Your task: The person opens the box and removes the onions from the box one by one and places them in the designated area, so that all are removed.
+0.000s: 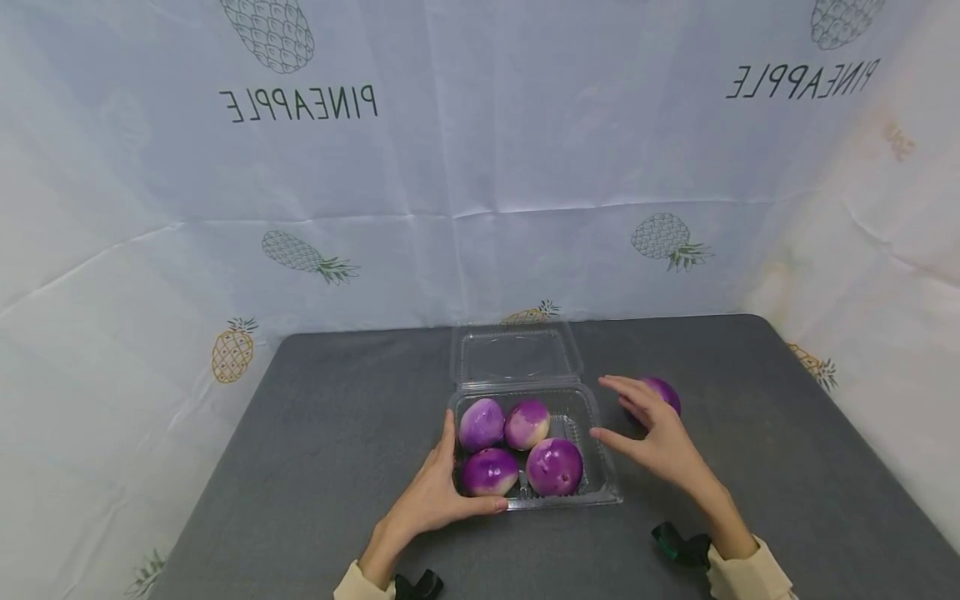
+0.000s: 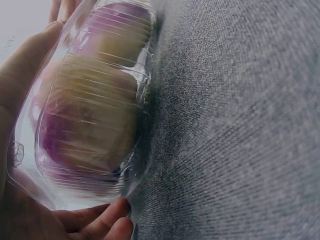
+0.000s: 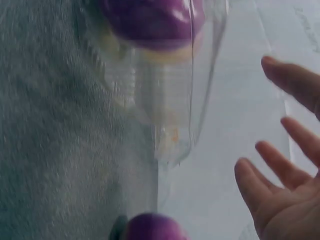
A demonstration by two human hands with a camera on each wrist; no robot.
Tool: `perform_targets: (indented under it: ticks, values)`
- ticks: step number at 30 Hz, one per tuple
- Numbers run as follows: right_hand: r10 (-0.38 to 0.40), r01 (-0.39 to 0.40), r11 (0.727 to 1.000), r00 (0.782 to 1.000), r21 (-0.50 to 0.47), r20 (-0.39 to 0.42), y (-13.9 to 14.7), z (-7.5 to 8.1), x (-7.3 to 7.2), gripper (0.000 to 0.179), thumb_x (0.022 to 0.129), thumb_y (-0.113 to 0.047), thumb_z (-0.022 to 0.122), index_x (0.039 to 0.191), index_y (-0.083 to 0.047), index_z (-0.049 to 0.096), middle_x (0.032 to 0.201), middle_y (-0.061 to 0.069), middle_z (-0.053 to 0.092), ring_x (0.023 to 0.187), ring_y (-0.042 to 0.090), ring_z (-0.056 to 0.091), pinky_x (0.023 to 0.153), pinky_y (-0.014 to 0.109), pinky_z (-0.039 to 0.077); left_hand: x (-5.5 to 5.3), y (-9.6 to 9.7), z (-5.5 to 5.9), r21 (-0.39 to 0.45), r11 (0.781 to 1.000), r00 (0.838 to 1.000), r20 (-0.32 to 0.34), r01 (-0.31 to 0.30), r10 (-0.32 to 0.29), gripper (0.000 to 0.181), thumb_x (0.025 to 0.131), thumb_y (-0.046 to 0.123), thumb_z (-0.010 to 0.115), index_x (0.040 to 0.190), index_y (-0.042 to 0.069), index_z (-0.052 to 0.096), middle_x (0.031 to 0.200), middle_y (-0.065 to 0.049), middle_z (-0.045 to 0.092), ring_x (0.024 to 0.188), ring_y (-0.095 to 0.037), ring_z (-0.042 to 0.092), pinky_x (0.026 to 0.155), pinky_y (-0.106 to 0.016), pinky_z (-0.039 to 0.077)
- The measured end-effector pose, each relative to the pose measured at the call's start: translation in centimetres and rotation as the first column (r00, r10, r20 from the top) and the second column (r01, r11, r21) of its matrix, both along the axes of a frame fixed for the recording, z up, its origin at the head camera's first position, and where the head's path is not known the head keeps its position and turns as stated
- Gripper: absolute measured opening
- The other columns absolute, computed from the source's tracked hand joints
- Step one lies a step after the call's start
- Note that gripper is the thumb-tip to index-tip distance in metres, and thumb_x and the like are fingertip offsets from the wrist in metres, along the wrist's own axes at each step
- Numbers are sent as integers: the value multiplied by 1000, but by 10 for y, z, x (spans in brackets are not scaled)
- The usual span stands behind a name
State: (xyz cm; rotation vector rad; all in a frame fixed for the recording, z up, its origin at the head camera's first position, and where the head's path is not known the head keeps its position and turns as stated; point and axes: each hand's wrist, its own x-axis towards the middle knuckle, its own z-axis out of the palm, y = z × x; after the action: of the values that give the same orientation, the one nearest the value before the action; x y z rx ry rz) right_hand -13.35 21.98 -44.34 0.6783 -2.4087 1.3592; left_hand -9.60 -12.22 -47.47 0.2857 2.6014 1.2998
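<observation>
A clear plastic clamshell box (image 1: 611, 492) stands on the table with its lid (image 1: 517, 354) tipped back, away from me. Several glossy purple-and-cream turnips (image 1: 555, 467) lie inside, with a gap at the back right. My left hand (image 1: 431, 492) holds the box's near left corner, thumb along the front rim and fingers against the left wall. In the left wrist view, fingertips (image 2: 117, 217) press low on the plastic. My right hand (image 1: 660, 433), fingers spread and holding nothing, hovers just right of the box. Beyond it lies a loose purple turnip (image 1: 663, 393), partly hidden by that hand.
A dark grey table (image 1: 345, 417) lies under everything. White cloth (image 1: 420, 167) printed with pineapples hangs behind and at both sides, close to the table's back edge. Black straps (image 1: 678, 546) sit at my wrists, below cream sleeves (image 1: 750, 575).
</observation>
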Motion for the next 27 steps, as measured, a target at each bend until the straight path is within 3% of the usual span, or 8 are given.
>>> perform_targets:
  ticks: [4, 9, 13, 16, 21, 27]
  values:
    - [95, -95, 995, 995, 34, 19, -9, -1, 5, 66, 79, -2, 86, 140, -4, 60, 140, 19, 58, 132, -16, 43, 107, 5, 37, 0, 0, 0, 0, 1000, 1000, -2, -1, 1, 149, 66, 63, 89, 164, 19, -14, 167, -29, 22, 135, -39, 54, 112, -63, 42]
    - [139, -142, 988, 989, 61, 49, -19, -4, 11, 64, 81, -10, 87, 140, -13, 61, 140, 13, 60, 133, -12, 45, 107, 11, 39, 0, 0, -1, -2, 1000, 1000, 2, -4, 4, 149, 66, 64, 89, 164, 20, -14, 167, -29, 21, 136, -40, 53, 113, -64, 41]
    - [131, -137, 987, 989, 88, 71, -26, -7, 14, 63, 82, -14, 87, 139, -13, 61, 140, 12, 60, 135, 4, 51, 107, 40, 53, 0, 0, -1, -5, 1000, 1000, 7, -7, 7, 149, 66, 65, 89, 164, 20, -14, 167, -29, 20, 136, -41, 53, 112, -64, 41]
    - [115, -123, 986, 990, 113, 77, -32, -7, 14, 64, 81, -14, 87, 139, -9, 61, 140, 15, 60, 133, 23, 56, 100, 61, 51, 0, 1, -1, -6, 1000, 1000, 12, -6, 6, 148, 67, 64, 88, 164, 20, -14, 167, -29, 20, 135, -41, 54, 111, -65, 42]
    - [79, -89, 986, 994, 138, 77, -46, -5, 11, 65, 80, -11, 88, 138, -1, 61, 137, 18, 60, 128, 39, 59, 99, 56, 53, -1, 1, -1, -6, 1000, 1000, 11, -2, 2, 148, 67, 64, 88, 164, 20, -15, 167, -29, 19, 135, -42, 54, 111, -65, 42]
    - [36, -55, 979, 995, 197, 98, -64, 0, 3, 67, 81, -15, 87, 140, 2, 59, 137, 21, 59, 125, 41, 61, 99, 55, 54, 0, 1, 0, 1, 1000, 1000, 17, 0, 0, 147, 68, 63, 88, 164, 18, -14, 167, -29, 18, 135, -41, 54, 111, -64, 42]
